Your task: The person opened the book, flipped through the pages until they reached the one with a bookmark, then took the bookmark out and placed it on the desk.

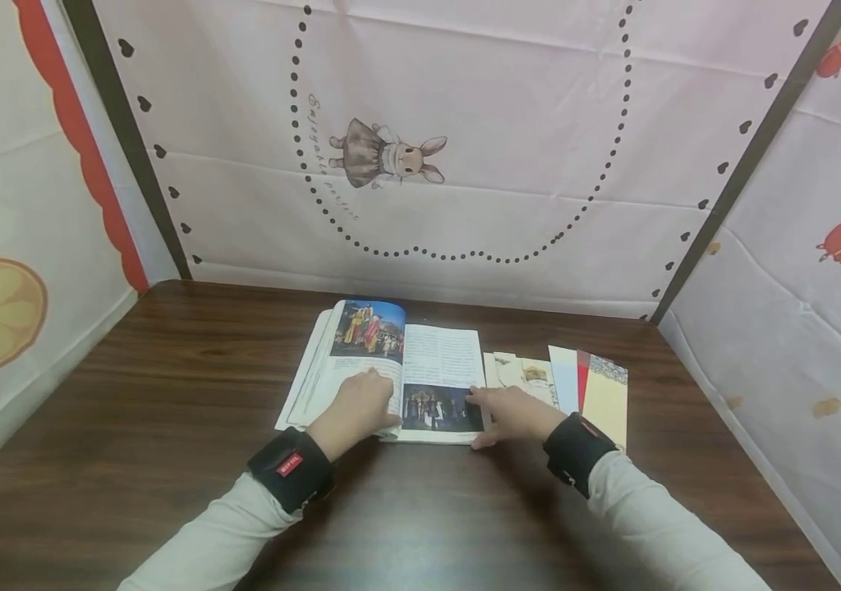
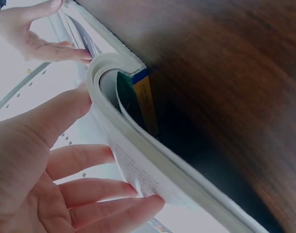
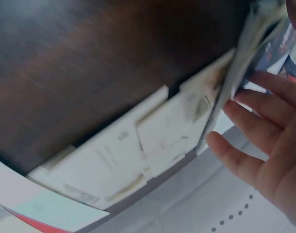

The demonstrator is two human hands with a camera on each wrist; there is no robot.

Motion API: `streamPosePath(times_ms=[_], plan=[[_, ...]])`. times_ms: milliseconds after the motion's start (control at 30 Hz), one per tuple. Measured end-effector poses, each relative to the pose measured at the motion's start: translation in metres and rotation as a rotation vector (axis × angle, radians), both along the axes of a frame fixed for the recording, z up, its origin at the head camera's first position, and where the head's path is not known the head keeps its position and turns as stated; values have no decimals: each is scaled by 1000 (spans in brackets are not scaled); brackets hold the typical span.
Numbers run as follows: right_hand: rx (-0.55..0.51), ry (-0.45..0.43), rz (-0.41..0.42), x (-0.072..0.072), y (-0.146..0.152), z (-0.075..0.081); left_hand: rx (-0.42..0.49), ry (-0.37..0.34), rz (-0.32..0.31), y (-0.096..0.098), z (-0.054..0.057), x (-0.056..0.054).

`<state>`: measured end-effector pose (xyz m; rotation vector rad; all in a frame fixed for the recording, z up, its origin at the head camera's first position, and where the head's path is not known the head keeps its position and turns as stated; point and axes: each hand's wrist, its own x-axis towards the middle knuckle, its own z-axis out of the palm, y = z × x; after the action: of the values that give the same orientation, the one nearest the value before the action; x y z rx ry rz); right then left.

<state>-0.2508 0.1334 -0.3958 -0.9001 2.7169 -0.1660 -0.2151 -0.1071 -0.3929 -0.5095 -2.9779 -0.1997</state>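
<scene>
An open book [image 1: 441, 355] with printed text and colour photographs lies on the table, its left-hand pages raised and curving near the spine. My left hand [image 1: 361, 402] rests on the left page close to the spine. Seen from the left wrist, the left fingers [image 2: 97, 194] lie fairly straight against the bent pages [image 2: 138, 170]. At the book's right edge is my right hand [image 1: 512, 410], its fingertips touching the page margin. The right wrist view shows those right fingers [image 3: 254, 116] extended along the book's edge, not wrapped round it.
Beside the book, partly under the right hand, lie cream cards [image 1: 507, 371], a pale blue card [image 1: 563, 379], a red card [image 1: 582, 373] and a yellow card [image 1: 605, 402] with a patterned top. The brown table [image 1: 169, 410] meets printed cloth walls [image 1: 465, 205] at the back and sides.
</scene>
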Motion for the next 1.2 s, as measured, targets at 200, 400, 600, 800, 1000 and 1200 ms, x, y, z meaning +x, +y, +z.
streamPosePath(times_ms=[200, 400, 600, 800, 1000, 1200], plan=[[10, 118, 112, -3, -5, 13, -10, 82, -2, 2, -2, 3], [-86, 495, 206, 2, -23, 28, -12, 110, -10, 3, -2, 5], [-215, 684, 237, 5, -38, 43, -33, 67, -39, 6, 1, 4], [-310, 792, 324, 8, -54, 51, -71, 85, -36, 14, 1, 3], [-395, 735, 206, 9, -54, 49, -55, 178, 11, 17, 2, 3], [-248, 382, 37, 5, -36, 42, 105, 124, 79, 6, 6, 2]])
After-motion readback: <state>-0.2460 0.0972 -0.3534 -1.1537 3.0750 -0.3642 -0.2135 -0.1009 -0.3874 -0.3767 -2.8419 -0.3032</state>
